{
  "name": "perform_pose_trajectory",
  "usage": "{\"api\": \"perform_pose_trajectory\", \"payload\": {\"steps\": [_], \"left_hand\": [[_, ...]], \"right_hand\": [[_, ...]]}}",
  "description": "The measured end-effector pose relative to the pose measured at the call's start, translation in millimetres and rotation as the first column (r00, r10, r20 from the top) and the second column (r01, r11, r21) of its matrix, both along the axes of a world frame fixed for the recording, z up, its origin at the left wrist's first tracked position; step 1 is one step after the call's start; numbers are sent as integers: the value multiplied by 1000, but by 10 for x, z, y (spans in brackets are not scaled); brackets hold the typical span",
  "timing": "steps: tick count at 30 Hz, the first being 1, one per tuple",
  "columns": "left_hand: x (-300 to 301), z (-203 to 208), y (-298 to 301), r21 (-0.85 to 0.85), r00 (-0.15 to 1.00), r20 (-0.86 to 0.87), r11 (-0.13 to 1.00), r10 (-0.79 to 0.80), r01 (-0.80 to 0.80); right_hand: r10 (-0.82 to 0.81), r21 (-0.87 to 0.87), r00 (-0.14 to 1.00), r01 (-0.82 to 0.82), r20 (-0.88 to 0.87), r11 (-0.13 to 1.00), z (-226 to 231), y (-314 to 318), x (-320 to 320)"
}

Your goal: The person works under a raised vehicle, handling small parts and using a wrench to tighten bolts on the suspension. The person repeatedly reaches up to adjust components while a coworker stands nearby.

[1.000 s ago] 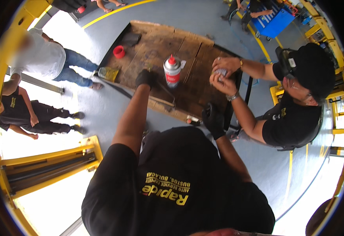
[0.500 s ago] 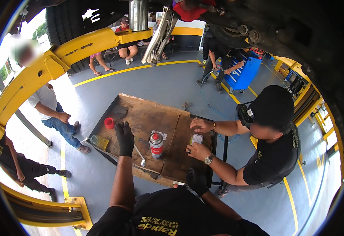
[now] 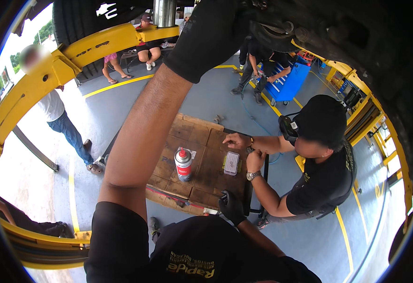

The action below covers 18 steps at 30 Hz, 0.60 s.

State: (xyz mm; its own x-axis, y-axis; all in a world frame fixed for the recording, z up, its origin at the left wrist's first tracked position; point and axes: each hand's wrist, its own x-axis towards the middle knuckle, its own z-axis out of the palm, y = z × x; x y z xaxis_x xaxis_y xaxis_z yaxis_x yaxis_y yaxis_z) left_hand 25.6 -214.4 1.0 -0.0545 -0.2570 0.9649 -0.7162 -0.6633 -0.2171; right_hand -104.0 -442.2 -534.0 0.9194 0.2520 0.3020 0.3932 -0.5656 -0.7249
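Observation:
My left hand (image 3: 206,40), in a black glove, is raised high against the dark underside of a vehicle (image 3: 329,52). Its fingers blend into the dark parts, so their grip is hidden. Lower down, my right hand (image 3: 232,207), also black-gloved, hangs at the near edge of the cardboard-covered table (image 3: 206,146). Its fingers are curled in; what they hold, if anything, cannot be made out. A spray can (image 3: 183,166) with a red cap stands upright on the cardboard. Right of it lies a small clear-lidded case (image 3: 232,163), close to a co-worker's hands.
The co-worker (image 3: 324,174) in black leans over the table's right side. A yellow lift arm (image 3: 98,47) crosses the upper left below a tire (image 3: 76,28). Farther back, another person bends beside a blue tool cart (image 3: 289,82). A person (image 3: 62,113) in jeans stands left.
My left hand has risen from above the table to the vehicle's underside, covering the locking pliers that hung there. The co-worker's hands have shifted off the case.

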Motion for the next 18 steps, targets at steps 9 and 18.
{"api": "perform_pose_trajectory", "payload": {"steps": [9, 18], "left_hand": [[203, 48, -192, -32, 991, 128, 999, -35, 39], [-46, -33, -310, 26, 950, 46, 950, 309, -311]], "right_hand": [[-14, -25, 999, 14, -31, 1000, 46, -82, 1], [5, -21, 999, -5, -40, 1000, 61, -137, 34]]}}
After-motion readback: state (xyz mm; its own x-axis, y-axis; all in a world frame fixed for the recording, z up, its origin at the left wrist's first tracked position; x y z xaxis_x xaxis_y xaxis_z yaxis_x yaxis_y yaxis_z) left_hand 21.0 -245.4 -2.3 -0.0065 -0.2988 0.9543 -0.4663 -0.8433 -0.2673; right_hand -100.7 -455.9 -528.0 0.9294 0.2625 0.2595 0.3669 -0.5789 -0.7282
